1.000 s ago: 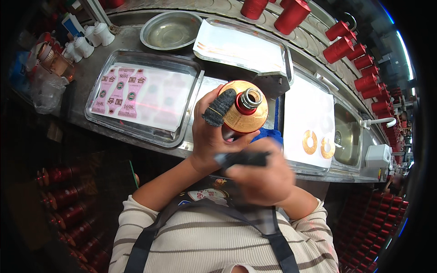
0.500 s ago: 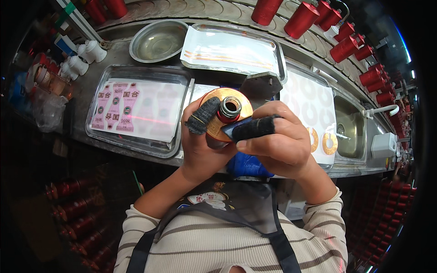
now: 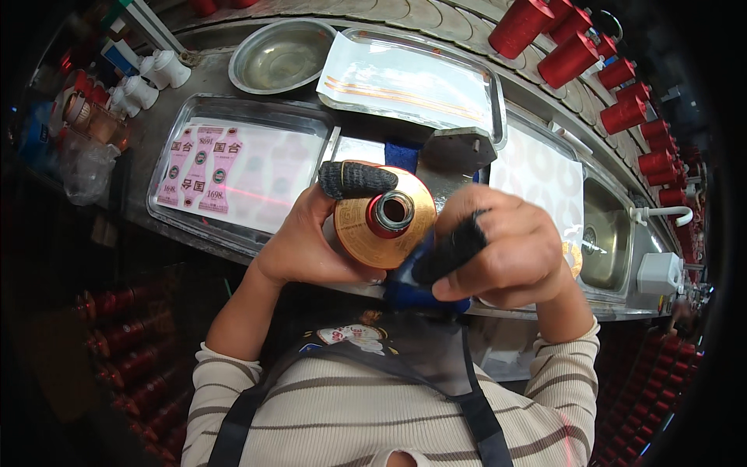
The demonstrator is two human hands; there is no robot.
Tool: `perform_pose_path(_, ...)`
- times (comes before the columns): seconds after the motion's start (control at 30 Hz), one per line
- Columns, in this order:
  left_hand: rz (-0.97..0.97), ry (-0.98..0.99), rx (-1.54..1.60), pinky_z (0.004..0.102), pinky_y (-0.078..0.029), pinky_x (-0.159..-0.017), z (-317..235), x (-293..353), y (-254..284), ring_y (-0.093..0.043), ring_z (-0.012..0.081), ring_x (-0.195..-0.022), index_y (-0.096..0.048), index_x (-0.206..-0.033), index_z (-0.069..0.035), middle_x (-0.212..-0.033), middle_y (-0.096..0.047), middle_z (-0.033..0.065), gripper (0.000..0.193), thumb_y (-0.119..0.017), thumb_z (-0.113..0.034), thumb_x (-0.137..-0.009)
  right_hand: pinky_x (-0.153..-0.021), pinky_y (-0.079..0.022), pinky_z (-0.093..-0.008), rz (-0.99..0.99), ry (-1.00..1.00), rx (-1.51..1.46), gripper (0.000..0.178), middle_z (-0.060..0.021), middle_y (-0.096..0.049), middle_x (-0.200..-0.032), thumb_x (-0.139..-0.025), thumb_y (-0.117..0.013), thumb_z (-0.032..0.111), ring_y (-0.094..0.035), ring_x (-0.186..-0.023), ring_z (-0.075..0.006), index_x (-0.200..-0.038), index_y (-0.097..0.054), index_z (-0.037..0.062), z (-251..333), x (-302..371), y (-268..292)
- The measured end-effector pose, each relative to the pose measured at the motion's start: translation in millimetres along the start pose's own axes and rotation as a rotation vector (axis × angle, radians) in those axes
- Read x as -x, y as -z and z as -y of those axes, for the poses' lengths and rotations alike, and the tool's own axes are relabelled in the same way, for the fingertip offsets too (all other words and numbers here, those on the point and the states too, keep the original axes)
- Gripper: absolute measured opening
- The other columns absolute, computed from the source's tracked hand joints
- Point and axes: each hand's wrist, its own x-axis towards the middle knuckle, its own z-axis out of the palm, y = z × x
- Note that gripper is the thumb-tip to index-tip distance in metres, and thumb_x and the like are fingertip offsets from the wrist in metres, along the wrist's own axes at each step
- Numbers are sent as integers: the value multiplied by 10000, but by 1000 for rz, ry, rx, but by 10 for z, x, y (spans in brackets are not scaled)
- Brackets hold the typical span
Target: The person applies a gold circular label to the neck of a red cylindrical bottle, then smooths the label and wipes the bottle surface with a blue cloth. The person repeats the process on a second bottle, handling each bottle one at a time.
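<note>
1 bottle | held in left fingers | right fingers just beside

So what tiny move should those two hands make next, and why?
Perhaps the left hand should turn the red-necked bottle with the open glass mouth slightly. The right hand, blurred, is by the lower right edge of the round gold ring, and the black knitted finger sleeve covers part of the ring, so turning could bring another part within reach.

Sink right of bottle
</note>
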Motion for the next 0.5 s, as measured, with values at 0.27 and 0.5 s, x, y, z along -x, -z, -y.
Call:
perform_pose_path(0.27,85,26,67,414,-477,-1066,72,-38,82,-576,241,-1264,-551,-1333,-86,-1379,-582,128,935,-1007,-122,-518,-670,-522,-362,-80,-146,-28,186,-67,-698,-787,-673,-869,48,-664,-743,-249,-814,-748,50,38,231,38)
perform_pose_path(0.5,16,184,211,394,-470,-1072,-21,-26,3,-589,237,-1257,-505,-1402,-22,-1399,-570,134,1027,-995,-103,-503,-740,-483,-231,-598,-561,161,304,-35,-661,-914,-784,-851,80,-617,-811,-98,-1007,-658,4,-30,327,-369)
